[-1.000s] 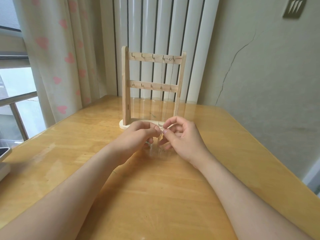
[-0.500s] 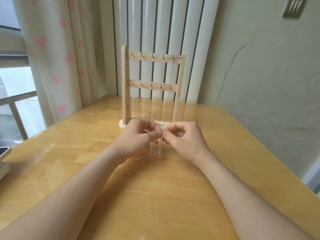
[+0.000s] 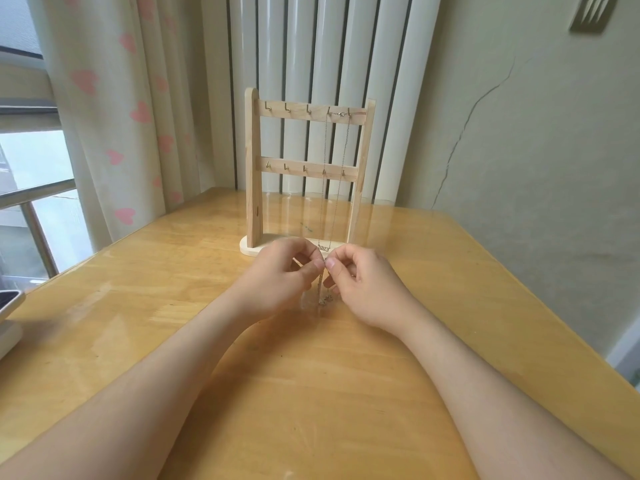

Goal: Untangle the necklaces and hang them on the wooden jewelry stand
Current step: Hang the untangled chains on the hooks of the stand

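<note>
Here left grip (image 3: pixel 277 278) and right grip (image 3: pixel 363 285) pinch the dangling necklace (image 3: pixel 324 299).

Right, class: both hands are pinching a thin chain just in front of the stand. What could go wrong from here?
1. The left hand and right hand pinch the fine chain close together; pulling apart could tighten the small clump dangling below.
2. The hung necklace ends just behind the fingers; lifting might snag it and tug it off the wooden stand.
</note>
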The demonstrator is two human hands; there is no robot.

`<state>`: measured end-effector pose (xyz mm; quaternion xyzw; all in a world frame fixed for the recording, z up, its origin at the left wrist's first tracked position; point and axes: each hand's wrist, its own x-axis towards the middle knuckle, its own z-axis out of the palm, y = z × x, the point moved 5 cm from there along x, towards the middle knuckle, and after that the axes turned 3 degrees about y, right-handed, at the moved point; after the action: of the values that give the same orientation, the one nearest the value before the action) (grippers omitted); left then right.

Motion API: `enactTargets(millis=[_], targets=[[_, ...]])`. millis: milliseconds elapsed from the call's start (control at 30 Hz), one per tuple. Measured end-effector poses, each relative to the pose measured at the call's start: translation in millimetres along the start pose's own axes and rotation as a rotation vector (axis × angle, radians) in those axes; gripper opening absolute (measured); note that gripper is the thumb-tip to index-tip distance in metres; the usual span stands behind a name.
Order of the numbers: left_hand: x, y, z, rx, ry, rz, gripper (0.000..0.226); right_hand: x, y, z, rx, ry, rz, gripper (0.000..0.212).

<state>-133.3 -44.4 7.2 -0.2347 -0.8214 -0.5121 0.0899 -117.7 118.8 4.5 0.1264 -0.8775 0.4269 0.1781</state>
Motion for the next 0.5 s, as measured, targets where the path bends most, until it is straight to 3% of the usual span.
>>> enactTargets(millis=[233,367,500], targets=[[-2.2,5.6,0.5,0.218,-0.042,0.101,0.017,0.3,-1.3,2.0,-0.185,-0.035,-0.09,0.015],[-2.3,8.6,-0.3,0.241,0.028,0.177,0.016,1.1,0.9,-5.4,-0.003,0.018,0.035,0.016],[-1.1,8.7,-1.4,0.24,0.063,0.184,0.014,2.0,1.5,-6.4,0.069,0.058,0.048,0.018]])
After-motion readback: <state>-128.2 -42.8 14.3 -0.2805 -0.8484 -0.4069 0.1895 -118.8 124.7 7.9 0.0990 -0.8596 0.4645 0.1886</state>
